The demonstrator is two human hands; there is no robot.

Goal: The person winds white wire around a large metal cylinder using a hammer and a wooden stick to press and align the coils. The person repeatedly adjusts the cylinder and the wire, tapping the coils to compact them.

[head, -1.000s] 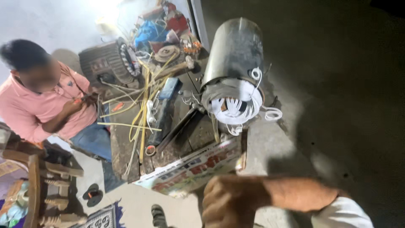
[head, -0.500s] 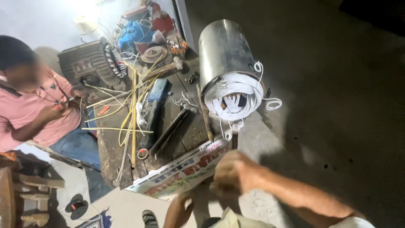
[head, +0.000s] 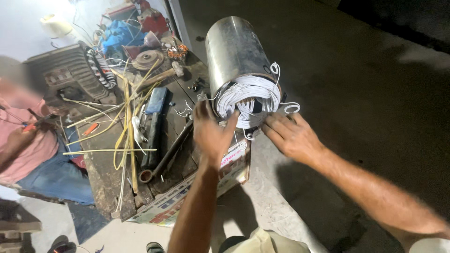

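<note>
Got the left fingers (head: 205, 111) spread and mostly straight, tips pressed against the side of the white wire winding (head: 248, 98), not closed round anything. Same deal on the right fingers (head: 275, 124): loosely extended, touching the lower edge of the coil, nothing gripped. Left hand (head: 211, 133) and right hand (head: 290, 136) bracketing the bundle from either side.

Can see that winding bulging out of the near end of a steel cylinder (head: 234, 51), lying tilted at the corner of a wooden bench (head: 105, 178), with a few stray loops (head: 291, 107) poking free.

Looks like the feeling-over and seating stage on the coil end. Calls for gentle, even pressure from both sides and minding those loose loops.

Further out: long wrench (head: 166, 154), yellow strips (head: 126, 122), finned motor housing (head: 65, 70), and another person in a pink shirt (head: 28, 145) sitting beside the bench.
</note>
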